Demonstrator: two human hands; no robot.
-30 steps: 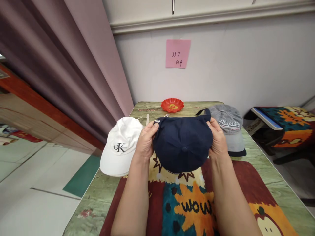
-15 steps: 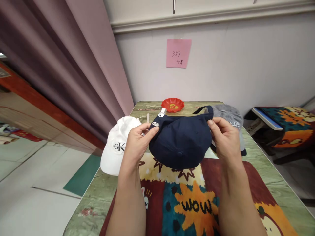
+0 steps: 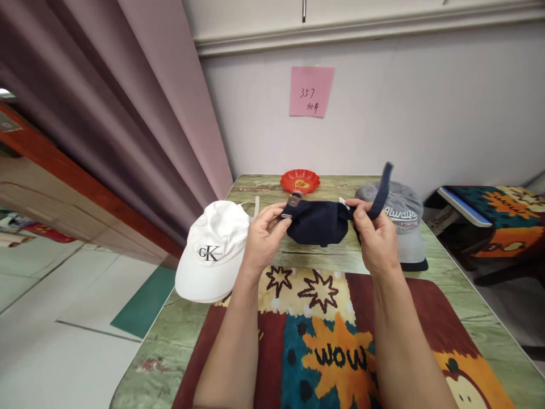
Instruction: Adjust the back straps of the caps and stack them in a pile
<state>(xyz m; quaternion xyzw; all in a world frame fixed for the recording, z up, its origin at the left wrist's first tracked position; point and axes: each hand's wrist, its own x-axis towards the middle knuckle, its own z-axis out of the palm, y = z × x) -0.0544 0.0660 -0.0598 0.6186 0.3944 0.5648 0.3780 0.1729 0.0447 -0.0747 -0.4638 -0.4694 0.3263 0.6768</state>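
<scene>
While left hand [image 3: 267, 236] pinches navy cap [image 3: 317, 223] by its rim [image 3: 317, 204] | right hand [image 3: 378, 238] grips its strap [image 3: 383, 193] | likely light, floppy; rim should hold best

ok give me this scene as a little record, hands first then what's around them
left hand: pinching the buckle side of the navy cap
right hand: gripping the cap's other side, by the loose strap
strap: unfastened, free end pointing up
person's left: white cap with dark lettering
person's right: grey cap, partly hidden by the right hand
beyond the hands: red dish on the table
nearer: patterned mat
wall: pink note, "357"
</scene>
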